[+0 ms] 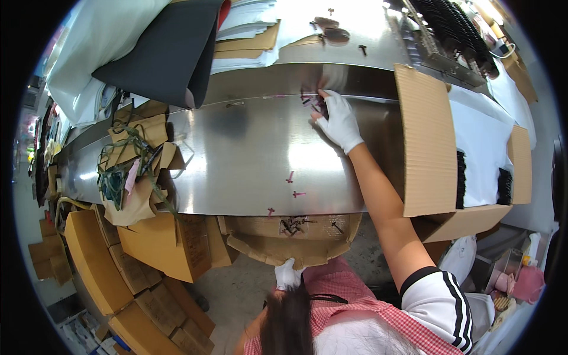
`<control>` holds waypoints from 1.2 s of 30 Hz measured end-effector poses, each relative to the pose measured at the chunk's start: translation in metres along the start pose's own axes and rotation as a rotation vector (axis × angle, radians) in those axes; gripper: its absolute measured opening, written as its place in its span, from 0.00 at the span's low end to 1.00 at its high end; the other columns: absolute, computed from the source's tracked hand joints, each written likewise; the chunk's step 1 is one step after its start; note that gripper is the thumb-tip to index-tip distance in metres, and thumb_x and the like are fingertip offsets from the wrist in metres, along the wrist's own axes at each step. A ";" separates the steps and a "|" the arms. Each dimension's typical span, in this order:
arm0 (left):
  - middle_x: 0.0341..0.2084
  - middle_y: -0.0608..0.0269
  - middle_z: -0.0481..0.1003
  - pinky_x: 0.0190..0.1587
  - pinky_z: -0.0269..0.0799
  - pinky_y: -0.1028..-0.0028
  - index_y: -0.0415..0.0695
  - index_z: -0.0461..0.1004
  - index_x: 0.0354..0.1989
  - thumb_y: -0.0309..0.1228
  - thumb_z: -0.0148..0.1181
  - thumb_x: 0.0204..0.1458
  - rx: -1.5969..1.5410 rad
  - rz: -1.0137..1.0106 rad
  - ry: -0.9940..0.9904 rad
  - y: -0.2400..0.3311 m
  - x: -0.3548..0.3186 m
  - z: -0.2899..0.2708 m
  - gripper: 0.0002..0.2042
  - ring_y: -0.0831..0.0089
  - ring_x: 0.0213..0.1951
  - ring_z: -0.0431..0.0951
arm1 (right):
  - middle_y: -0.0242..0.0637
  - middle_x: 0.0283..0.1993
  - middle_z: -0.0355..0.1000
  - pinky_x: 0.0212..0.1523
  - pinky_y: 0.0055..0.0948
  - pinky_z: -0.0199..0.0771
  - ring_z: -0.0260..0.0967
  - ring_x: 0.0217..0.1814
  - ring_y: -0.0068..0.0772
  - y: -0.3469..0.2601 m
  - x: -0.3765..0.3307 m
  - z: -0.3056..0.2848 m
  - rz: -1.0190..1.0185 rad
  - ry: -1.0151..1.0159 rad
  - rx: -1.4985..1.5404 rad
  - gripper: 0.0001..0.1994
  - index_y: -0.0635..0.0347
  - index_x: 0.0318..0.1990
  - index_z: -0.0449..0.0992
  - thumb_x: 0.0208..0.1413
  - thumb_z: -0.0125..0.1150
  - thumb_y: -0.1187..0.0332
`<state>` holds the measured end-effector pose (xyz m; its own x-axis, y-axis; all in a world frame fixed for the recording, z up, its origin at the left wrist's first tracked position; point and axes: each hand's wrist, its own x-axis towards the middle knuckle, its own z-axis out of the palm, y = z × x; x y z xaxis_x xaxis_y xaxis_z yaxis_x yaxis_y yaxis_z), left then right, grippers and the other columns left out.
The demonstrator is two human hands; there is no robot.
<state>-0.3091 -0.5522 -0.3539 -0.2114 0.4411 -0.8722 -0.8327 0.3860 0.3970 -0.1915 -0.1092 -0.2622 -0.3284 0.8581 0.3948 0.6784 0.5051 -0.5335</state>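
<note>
My right hand (339, 122), in a white glove with bare fingertips, reaches to the back of the shiny metal table. Its thumb and forefinger are spread beside a small cluster of dark, screw-like pieces (307, 100). At the table's front edge, my left hand (287, 275), also gloved, grips the near rim of a shallow cardboard tray (254, 248). A heap of dark T-shaped pieces (292, 226) lies in that tray. Between tray and right hand, a few loose reddish T-shaped pieces (299, 194) are scattered on the metal table (236, 160).
At right stands an open cardboard box (429, 142) with white lining and black parts. Green straps and torn brown paper (139, 160) are heaped at left. A dark sheet (163, 53) and paper stacks (245, 35) lie behind. Cartons (160, 248) stand below left.
</note>
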 end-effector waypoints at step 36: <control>0.52 0.49 0.69 0.49 0.78 0.43 0.38 0.64 0.57 0.20 0.50 0.56 -0.281 0.151 0.160 0.047 -0.038 -0.055 0.19 0.48 0.51 0.74 | 0.44 0.60 0.69 0.63 0.45 0.64 0.64 0.64 0.48 -0.224 -0.107 0.069 -0.652 -0.836 0.449 0.31 0.60 0.51 0.75 0.58 0.52 0.40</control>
<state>-0.3683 -0.5957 -0.3174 -0.4018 0.3348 -0.8523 -0.8895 0.0783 0.4502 -0.3540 -0.3074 -0.2365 -0.9779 0.1301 0.1636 -0.0206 0.7188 -0.6950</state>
